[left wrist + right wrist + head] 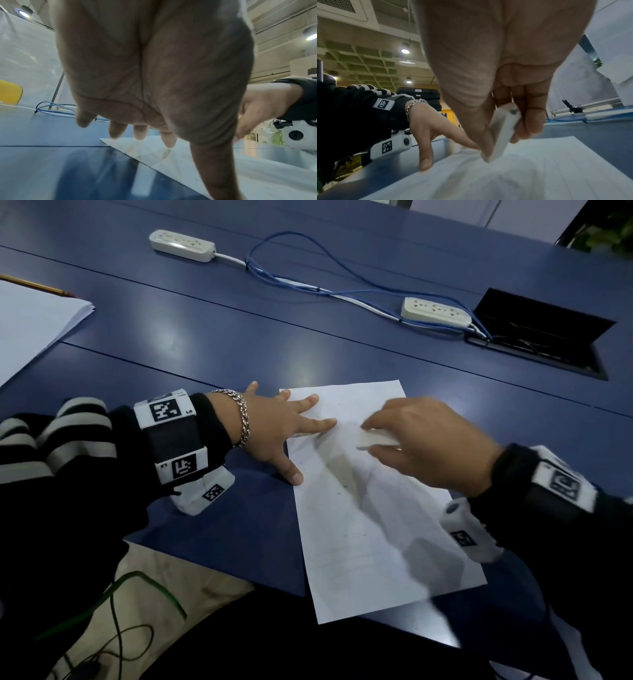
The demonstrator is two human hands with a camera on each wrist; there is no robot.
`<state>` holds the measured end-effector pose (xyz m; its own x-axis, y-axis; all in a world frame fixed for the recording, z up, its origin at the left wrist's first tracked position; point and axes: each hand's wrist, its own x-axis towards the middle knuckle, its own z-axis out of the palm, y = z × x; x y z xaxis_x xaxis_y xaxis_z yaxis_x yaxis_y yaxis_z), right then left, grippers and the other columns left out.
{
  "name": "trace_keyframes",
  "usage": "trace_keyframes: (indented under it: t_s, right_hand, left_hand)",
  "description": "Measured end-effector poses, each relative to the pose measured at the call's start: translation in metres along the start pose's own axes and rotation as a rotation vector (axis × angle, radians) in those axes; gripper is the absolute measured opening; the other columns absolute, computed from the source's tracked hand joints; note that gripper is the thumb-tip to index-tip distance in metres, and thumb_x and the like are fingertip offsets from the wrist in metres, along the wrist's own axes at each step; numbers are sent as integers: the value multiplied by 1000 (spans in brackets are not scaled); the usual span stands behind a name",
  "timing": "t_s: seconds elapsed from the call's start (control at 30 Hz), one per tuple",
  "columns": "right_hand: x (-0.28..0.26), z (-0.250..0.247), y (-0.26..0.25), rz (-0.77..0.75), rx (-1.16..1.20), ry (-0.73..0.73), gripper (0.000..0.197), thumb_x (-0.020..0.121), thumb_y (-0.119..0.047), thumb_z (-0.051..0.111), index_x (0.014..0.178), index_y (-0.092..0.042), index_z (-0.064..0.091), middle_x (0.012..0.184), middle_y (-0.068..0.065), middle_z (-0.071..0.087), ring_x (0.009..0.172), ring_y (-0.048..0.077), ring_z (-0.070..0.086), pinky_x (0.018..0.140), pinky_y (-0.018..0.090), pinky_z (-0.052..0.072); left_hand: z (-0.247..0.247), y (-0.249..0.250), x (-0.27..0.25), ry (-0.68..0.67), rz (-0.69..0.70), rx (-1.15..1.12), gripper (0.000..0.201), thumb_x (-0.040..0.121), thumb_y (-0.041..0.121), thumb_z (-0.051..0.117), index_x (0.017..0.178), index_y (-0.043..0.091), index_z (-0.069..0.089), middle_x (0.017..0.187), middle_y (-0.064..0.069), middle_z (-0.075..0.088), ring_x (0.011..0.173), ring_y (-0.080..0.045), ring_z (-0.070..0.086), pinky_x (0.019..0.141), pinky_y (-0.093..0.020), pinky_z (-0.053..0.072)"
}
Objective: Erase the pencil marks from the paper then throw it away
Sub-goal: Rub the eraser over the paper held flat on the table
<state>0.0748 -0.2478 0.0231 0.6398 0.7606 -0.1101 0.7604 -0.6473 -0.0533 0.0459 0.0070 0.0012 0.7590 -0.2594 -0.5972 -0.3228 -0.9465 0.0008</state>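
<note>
A white sheet of paper [373, 518] lies on the blue table [212, 344] near its front edge, with faint pencil lines and dark eraser crumbs on it. My left hand [274, 429] lies flat with spread, straight fingers [139, 132] pressing the paper's [171, 151] upper left edge. My right hand [421, 436] pinches a white eraser [376, 440] between thumb and fingers. In the right wrist view the eraser [503, 129] stands tilted with its lower end on the paper [530, 169], beside the left hand [426, 129].
A stack of white paper [30, 320] with a pencil [37, 284] on it lies at the far left. Two white power strips [181, 244] [435, 311] with blue cables [308, 273] cross the back. An open cable hatch [541, 337] sits at the right.
</note>
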Motion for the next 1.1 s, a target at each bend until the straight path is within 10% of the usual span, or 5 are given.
trace_keyframes:
  t_s: [0.2, 1.1]
  right_hand:
    - [-27, 19, 10, 125, 73, -76, 27, 90, -40, 61, 113, -28, 66, 101, -8, 63, 96, 21, 61, 83, 41, 52]
    - [8, 17, -35, -57, 61, -77, 32, 87, -48, 51, 100, -21, 65, 94, -4, 60, 90, 22, 60, 77, 41, 51]
  left_hand:
    - [14, 3, -12, 89, 127, -34, 100, 88, 78, 56, 160, 53, -9, 173, 5, -20, 161, -30, -7, 126, -64, 3]
    - [42, 23, -9, 79, -16, -106, 151, 47, 111, 46, 155, 41, -34, 162, 15, -42, 154, -27, -34, 108, -84, -11]
